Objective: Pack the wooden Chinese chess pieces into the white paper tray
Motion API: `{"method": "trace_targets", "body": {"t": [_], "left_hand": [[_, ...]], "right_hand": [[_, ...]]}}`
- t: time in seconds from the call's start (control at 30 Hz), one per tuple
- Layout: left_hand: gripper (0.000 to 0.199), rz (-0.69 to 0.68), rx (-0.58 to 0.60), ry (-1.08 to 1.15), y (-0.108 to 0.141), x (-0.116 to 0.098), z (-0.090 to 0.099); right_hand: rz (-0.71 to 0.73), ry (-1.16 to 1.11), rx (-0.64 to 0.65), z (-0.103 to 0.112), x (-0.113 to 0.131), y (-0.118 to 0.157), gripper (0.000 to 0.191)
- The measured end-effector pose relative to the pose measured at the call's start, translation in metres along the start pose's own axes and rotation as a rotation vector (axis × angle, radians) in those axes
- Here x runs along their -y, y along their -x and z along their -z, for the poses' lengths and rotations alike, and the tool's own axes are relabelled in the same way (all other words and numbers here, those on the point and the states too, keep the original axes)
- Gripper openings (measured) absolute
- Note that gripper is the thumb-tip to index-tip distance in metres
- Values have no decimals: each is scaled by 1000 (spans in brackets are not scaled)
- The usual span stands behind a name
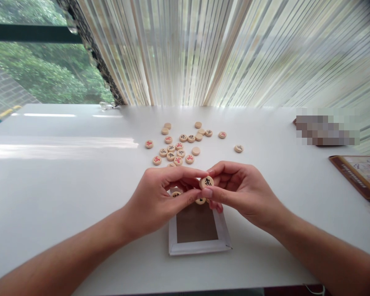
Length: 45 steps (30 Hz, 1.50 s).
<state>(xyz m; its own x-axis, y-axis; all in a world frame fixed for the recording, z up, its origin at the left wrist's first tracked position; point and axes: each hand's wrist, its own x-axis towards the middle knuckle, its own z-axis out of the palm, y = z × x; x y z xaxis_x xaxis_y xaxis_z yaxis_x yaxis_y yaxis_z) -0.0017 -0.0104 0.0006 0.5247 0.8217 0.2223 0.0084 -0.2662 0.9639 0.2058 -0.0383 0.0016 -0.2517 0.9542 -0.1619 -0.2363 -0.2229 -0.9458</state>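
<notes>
A round wooden xiangqi piece (206, 182) with a black character is pinched between the fingertips of my left hand (160, 191) and my right hand (242, 187). Both hands are closed on it above a shallow white box (200, 248) with a brown inside. Behind my fingers, more pieces with black marks show at the far end of the box, one of them a black-marked piece (176, 194) partly covered by my left hand. Past my hands, several loose xiangqi pieces (170, 156) lie scattered on the table, some with red or black characters, some blank side up.
The white table (64, 185) runs back to a striped curtain (179, 53) and a window. At the right edge lie a brown printed packet (359, 174) and a pixelated object (325, 129). One piece (239, 148) sits apart at the right.
</notes>
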Motion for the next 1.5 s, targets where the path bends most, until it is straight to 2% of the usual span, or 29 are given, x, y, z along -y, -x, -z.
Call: {"method": "trace_targets", "body": {"t": [0.33,0.93,1.3,1.5], "left_hand": [[18,-229,41,-152,-2,-1,-2],[25,-229,-45,-190,0,5,4],[23,-364,-74,-300,1,5,3],[24,-433,-43,-351,3,6,3]], "right_hand": [[9,1,31,-1,0,1,24],[75,-83,188,9,-6,1,9],[-49,-137,127,1,0,1,31],[-66,-88,127,3,-1,2,32]]}}
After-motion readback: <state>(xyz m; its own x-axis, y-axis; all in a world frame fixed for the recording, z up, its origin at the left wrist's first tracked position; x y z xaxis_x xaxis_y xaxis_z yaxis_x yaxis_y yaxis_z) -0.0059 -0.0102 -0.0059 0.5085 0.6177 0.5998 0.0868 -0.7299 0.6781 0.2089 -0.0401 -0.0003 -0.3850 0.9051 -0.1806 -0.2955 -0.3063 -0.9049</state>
